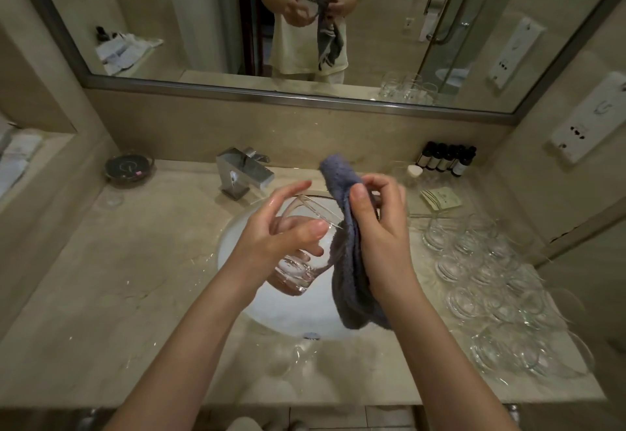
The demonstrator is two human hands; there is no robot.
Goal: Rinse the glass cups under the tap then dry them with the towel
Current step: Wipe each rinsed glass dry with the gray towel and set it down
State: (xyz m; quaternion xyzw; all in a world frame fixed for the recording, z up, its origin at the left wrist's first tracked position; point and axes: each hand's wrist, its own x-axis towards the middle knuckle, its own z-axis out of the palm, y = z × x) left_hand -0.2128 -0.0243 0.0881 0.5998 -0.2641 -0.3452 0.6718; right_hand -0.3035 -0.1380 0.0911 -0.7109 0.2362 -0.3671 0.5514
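Over the white sink (237,237) my left hand (281,227) grips a clear glass cup (298,271), tilted with its mouth up and to the right. My right hand (379,224) holds a grey-blue towel (349,281) that touches the cup's rim and hangs down beside it. The chrome tap (244,169) stands behind the sink, with no water seen running. Several more glass cups (501,288) stand upside down in rows on the counter to the right.
Another glass (288,356) sits at the counter's front edge below the sink. A dark soap dish (128,168) is at the back left, small dark bottles (443,159) at the back right. A mirror (203,24) spans the wall. Water drops dot the counter.
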